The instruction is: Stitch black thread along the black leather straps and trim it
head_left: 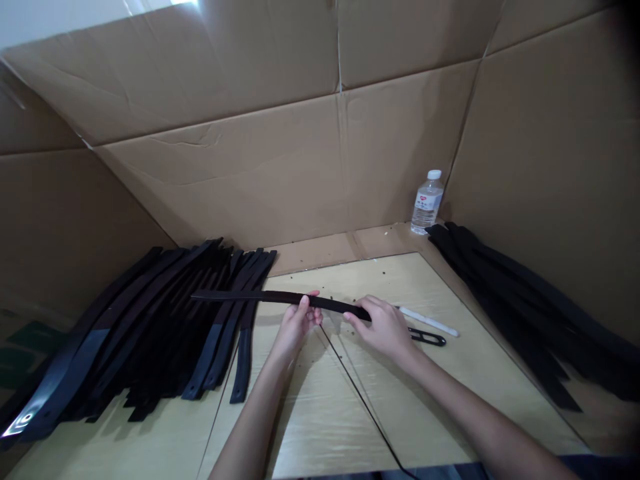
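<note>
Head view: both hands on one long black strip (pixel 285 297), held up over the bench (pixel 325 433), left part reaching over the near pile; left hand (pixel 300 319) pinched round its middle, thumb on top, fingers curled below; right hand (pixel 383 327) closed over the right end, thumb at the near edge, so that end is hidden; hands apart from each other, a short stretch of strip between them; thin black cord (pixel 359 392) runs from the left hand's fingers down to the bottom edge, right of centre; can't tell if it's attached to the strip.

Left side: big pile of black strips (pixel 170 320), overlapping, lying side by side, some with a small hole near the lower end, one at far left catching a bright glare; right side: smaller bundle of black strips (pixel 505 300) along the cardboard wall (pixel 560 173).

Beside the right hand: white stick (pixel 430 320) lying slantwise; just nearer, a black slotted piece (pixel 442 341), partly covered by the hand; clear bottle (pixel 427 203) with white cap stands in the back right corner, by the top of the bundle; dark specks scattered on the bench; cardboard also at back and left.
</note>
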### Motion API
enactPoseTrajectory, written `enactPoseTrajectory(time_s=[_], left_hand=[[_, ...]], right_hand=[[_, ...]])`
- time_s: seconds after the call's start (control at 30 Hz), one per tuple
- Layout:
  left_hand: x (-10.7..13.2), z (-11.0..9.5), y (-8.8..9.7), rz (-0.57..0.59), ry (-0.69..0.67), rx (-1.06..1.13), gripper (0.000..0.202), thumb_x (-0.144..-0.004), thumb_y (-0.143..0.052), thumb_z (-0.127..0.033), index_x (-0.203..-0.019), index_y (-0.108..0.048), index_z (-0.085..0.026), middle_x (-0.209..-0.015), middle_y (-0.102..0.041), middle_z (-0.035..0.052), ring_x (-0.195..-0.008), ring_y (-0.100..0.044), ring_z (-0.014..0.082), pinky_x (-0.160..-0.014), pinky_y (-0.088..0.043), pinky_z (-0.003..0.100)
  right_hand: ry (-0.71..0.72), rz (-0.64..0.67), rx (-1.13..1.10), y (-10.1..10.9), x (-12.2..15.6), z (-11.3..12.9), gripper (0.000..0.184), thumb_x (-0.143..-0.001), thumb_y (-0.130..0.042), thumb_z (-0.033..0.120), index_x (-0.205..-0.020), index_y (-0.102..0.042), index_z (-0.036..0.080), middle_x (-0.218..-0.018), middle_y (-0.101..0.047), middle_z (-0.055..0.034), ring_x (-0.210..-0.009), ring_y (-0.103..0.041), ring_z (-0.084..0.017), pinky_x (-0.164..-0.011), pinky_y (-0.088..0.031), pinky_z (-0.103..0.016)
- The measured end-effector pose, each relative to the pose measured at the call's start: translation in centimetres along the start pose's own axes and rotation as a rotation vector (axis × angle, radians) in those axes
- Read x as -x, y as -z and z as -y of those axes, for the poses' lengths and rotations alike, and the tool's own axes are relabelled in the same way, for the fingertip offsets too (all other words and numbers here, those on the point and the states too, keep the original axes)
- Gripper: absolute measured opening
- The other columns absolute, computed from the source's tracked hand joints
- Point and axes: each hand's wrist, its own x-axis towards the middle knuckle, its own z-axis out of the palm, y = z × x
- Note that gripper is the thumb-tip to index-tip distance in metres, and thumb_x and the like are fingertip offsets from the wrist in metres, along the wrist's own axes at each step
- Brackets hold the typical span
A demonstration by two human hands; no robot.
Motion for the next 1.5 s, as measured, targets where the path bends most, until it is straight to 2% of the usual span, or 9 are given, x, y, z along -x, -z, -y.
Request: enactPoseTrajectory(time_s=[0.17,0.53,0.6,0.7,0.87,1.17,1.37,1.5], left_hand=[[0.11,-0.13,-0.24,-0.042,0.037,0.017,0.062,-0.075,-0.065,-0.047,-0.120,-0.049,-0.008,-0.060,-0.050,-0.0020,-0.054,-0.047,0.0081,-0.055,-0.036,0.021],[0.23,0.02,-0.44,-0.036,0.061,0.007,0.049,-0.077,-0.063,-0.046,-0.105,-0.055,-0.007,-0.053,-0.048,-0.0018,-0.046,-0.044,0.0076,-0.047,-0.035,0.019],[0.21,0.01,-0.50,-0.052,0.088,0.043,0.048,-0.076,-0.064,-0.045,-0.104,-0.054,-0.007,-0.055,-0.050,-0.0010,-0.047,-0.045,0.0080,-0.047,-0.037,0.019],[0.25,-0.05,-0.57,-0.056,0.126,0.080,0.053,-0.077,-0.063,-0.045,-0.113,-0.052,-0.008,-0.057,-0.052,0.0004,-0.048,-0.048,0.0091,-0.049,-0.040,0.020],[0.44,-0.24,-0.49,-0.052,0.159,0.046,0.060,-0.080,-0.057,-0.048,-0.126,-0.045,-0.011,-0.057,-0.054,0.0009,-0.049,-0.051,0.0112,-0.049,-0.042,0.021],[0.39,-0.50,-0.41,-0.040,0.170,0.025,0.061,-0.080,-0.058,-0.045,-0.128,-0.042,-0.011,-0.057,-0.056,0.0020,-0.049,-0.054,0.0123,-0.050,-0.044,0.021],[0.31,-0.19,-0.19,-0.027,0.175,0.054,0.062,-0.076,-0.066,-0.039,-0.126,-0.040,-0.013,-0.069,-0.063,0.0068,-0.058,-0.061,0.0137,-0.058,-0.050,0.024],[0.44,-0.03,-0.34,-0.009,0.138,0.080,0.059,-0.076,-0.067,-0.037,-0.123,-0.039,-0.014,-0.070,-0.063,0.0068,-0.060,-0.061,0.0134,-0.059,-0.051,0.024]], right_hand=[[0.005,-0.030,-0.011,-0.11,0.03,-0.11,0.021,-0.085,-0.056,0.041,-0.087,-0.061,0.021,-0.084,-0.063,0.0006,-0.079,-0.059,-0.017,-0.064,-0.036,-0.027],[0.105,-0.130,-0.009,-0.28,-0.01,-0.40,0.020,-0.084,-0.060,0.038,-0.090,-0.060,0.019,-0.085,-0.060,-0.0019,-0.083,-0.055,-0.018,-0.072,-0.038,-0.029],[0.123,-0.133,-0.005,-0.29,-0.05,-0.42,0.019,-0.084,-0.062,0.035,-0.092,-0.058,0.019,-0.086,-0.060,-0.0019,-0.084,-0.054,-0.019,-0.073,-0.038,-0.029],[0.115,-0.124,0.013,-0.34,-0.09,-0.46,0.017,-0.080,-0.065,0.025,-0.091,-0.055,0.018,-0.087,-0.059,-0.0020,-0.085,-0.053,-0.019,-0.074,-0.037,-0.029],[0.055,-0.063,0.043,-0.58,0.13,-0.46,0.022,-0.073,-0.069,0.019,-0.081,-0.048,0.019,-0.083,-0.056,0.0006,-0.078,-0.054,-0.017,-0.063,-0.034,-0.027],[0.082,-0.061,0.049,-0.55,0.52,-0.33,0.025,-0.074,-0.067,0.019,-0.077,-0.043,0.019,-0.080,-0.054,0.0013,-0.073,-0.051,-0.015,-0.061,-0.030,-0.026],[0.099,-0.111,0.118,-0.55,0.26,-0.47,0.019,-0.076,-0.062,0.013,-0.077,-0.043,0.019,-0.080,-0.054,0.0000,-0.076,-0.051,-0.016,-0.062,-0.029,-0.027],[0.088,-0.082,0.123,-0.49,0.15,-0.38,0.013,-0.078,-0.058,0.014,-0.078,-0.046,0.019,-0.082,-0.057,-0.0004,-0.079,-0.053,-0.017,-0.064,-0.031,-0.027]])
